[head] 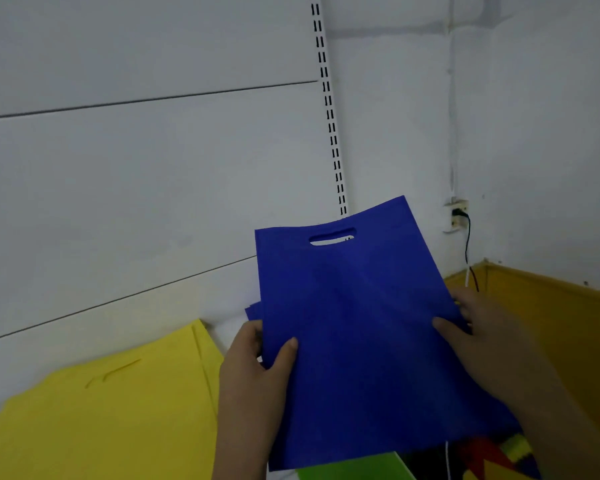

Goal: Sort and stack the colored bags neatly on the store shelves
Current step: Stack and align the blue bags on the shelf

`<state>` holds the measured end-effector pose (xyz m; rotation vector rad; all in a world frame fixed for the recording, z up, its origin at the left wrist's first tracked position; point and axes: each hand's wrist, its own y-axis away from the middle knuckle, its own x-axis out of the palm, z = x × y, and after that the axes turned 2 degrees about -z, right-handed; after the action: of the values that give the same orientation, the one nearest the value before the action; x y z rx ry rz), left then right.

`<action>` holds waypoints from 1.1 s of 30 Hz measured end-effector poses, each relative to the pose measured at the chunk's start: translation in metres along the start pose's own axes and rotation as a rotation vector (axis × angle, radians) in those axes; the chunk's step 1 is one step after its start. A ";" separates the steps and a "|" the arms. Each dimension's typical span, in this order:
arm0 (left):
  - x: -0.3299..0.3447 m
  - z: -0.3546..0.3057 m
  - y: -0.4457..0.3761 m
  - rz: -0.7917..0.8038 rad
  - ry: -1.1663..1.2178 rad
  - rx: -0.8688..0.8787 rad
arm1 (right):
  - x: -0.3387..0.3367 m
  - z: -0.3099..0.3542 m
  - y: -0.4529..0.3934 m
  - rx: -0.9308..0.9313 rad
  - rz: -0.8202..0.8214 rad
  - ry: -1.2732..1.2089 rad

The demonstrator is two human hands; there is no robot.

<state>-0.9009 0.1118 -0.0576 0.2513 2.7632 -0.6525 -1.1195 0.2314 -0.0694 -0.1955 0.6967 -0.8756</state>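
White panelled wall [125, 174] with a slotted upright [329, 109], corner to the right. Left hand [257, 372] pinches the blue bags [354, 327] at their left edge, thumb on top; right hand [478, 327] grips the right edge, fingers curled behind, likely squaring the sheaf before stacking. It is held above the yellow bags [104, 410] lying lower left; open room remains between them and the mustard panel [551, 320].

Ahead of me a slotted white upright [329, 109] runs down the panelled white wall [146, 168]. To my right, a black cable [467, 244] hangs from a wall socket [457, 216].
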 end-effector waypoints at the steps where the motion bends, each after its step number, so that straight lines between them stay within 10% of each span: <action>1: 0.002 0.002 -0.005 -0.018 -0.015 -0.012 | 0.005 -0.002 -0.010 -0.004 0.022 0.018; 33: 0.026 0.046 -0.026 0.079 -0.806 -0.003 | 0.046 -0.030 -0.077 0.020 0.437 0.350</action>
<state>-0.9202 0.0706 -0.0947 0.0678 1.9715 -0.5648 -1.1672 0.1506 -0.0815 0.1317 1.0106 -0.4986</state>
